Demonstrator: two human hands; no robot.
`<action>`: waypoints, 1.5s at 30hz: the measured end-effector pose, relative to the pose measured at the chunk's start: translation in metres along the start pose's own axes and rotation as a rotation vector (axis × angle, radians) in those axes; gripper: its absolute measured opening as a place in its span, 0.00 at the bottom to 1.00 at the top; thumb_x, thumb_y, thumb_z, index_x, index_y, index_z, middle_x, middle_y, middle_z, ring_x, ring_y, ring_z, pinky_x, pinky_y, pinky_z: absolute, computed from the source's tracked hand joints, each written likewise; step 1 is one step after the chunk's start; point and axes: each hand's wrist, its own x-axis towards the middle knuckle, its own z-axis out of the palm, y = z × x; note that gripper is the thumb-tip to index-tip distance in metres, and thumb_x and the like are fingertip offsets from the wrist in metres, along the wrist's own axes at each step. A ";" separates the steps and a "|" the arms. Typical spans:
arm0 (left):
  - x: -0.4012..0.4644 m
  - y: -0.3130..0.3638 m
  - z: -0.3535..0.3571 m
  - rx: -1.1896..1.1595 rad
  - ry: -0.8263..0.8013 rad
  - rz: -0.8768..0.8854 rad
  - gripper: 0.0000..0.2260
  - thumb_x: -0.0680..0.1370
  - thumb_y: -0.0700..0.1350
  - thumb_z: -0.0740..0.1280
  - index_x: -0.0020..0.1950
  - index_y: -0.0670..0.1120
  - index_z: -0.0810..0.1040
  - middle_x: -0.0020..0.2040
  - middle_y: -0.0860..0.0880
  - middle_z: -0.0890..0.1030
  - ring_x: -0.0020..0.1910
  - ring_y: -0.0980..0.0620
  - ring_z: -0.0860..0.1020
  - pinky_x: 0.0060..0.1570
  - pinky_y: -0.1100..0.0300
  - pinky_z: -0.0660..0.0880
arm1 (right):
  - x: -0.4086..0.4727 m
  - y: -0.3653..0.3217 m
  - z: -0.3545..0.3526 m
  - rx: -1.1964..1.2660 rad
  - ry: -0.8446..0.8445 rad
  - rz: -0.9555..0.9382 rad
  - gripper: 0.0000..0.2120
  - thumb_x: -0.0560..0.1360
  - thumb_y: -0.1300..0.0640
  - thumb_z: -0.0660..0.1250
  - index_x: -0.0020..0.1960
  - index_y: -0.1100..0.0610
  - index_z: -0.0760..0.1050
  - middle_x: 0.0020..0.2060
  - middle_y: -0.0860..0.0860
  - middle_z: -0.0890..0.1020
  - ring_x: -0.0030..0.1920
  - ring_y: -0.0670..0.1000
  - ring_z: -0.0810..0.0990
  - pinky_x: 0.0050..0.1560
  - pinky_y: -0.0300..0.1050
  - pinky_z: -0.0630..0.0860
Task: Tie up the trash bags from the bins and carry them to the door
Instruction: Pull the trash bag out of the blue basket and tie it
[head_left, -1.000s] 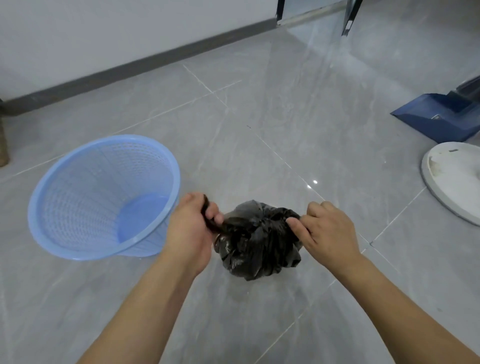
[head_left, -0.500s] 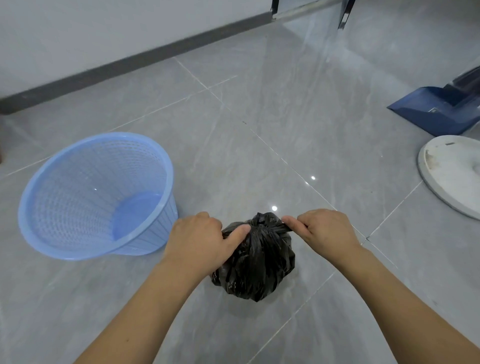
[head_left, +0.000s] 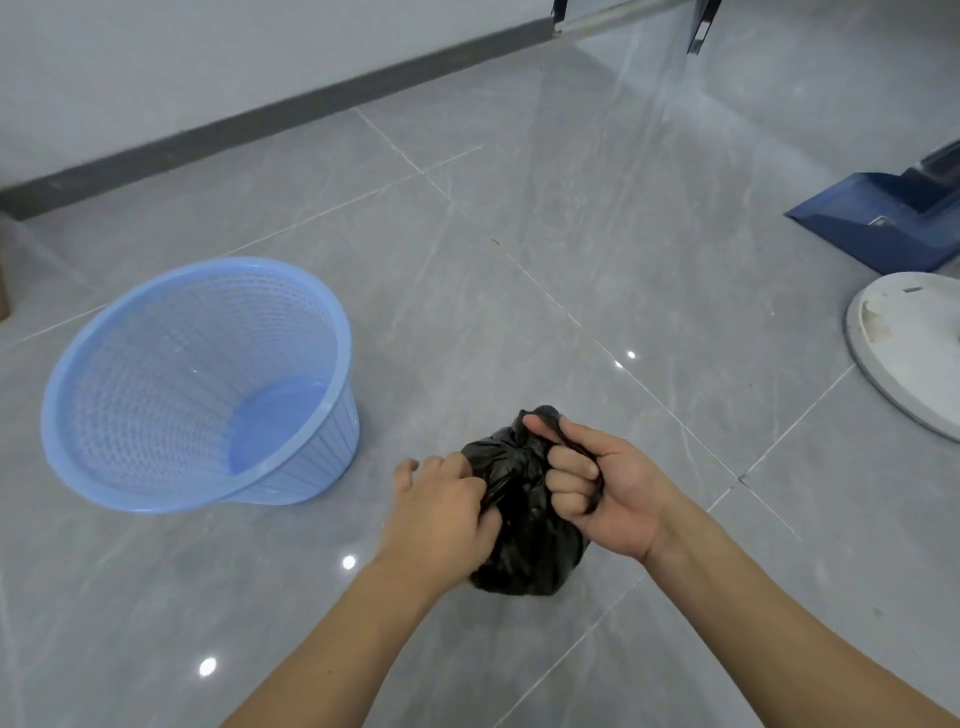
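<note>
Right now both of my hands are on the black trash bag (head_left: 524, 540), which sits between them, low over the grey floor (head_left: 519, 218); whether it touches the tiles I cannot tell. My right hand (head_left: 602, 488) faces palm up, fingers curled tight round one twisted strand of the bag's mouth, thumb pinning it at the top, so I judge the strand stays taut for knotting. My left hand (head_left: 441, 514) pinches the plastic on the opposite side of the neck, fingers bent, to brace against that pull. The blue bin (head_left: 130, 441) stands beyond my left hand, unlined. Tying looks unfinished; carrying to the door comes after.
</note>
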 end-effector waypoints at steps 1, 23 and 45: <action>-0.001 0.000 0.000 -0.046 0.006 0.037 0.12 0.77 0.55 0.55 0.43 0.51 0.74 0.48 0.53 0.72 0.52 0.50 0.71 0.63 0.52 0.62 | 0.002 0.000 0.001 -0.009 0.027 -0.056 0.12 0.79 0.54 0.60 0.54 0.57 0.79 0.24 0.48 0.68 0.21 0.44 0.54 0.22 0.36 0.50; 0.011 -0.019 -0.029 -1.144 0.104 -0.231 0.07 0.81 0.42 0.63 0.51 0.44 0.81 0.49 0.44 0.84 0.48 0.52 0.80 0.51 0.60 0.75 | 0.003 0.018 0.011 -1.914 0.162 -0.635 0.10 0.74 0.47 0.62 0.39 0.51 0.66 0.41 0.45 0.70 0.38 0.49 0.75 0.39 0.50 0.75; 0.035 0.013 -0.018 -1.354 0.096 -0.362 0.08 0.82 0.41 0.59 0.52 0.40 0.77 0.44 0.44 0.82 0.42 0.54 0.77 0.44 0.62 0.74 | 0.001 0.009 -0.006 -2.037 0.312 -0.972 0.10 0.71 0.62 0.66 0.52 0.57 0.77 0.49 0.52 0.73 0.32 0.51 0.74 0.28 0.40 0.69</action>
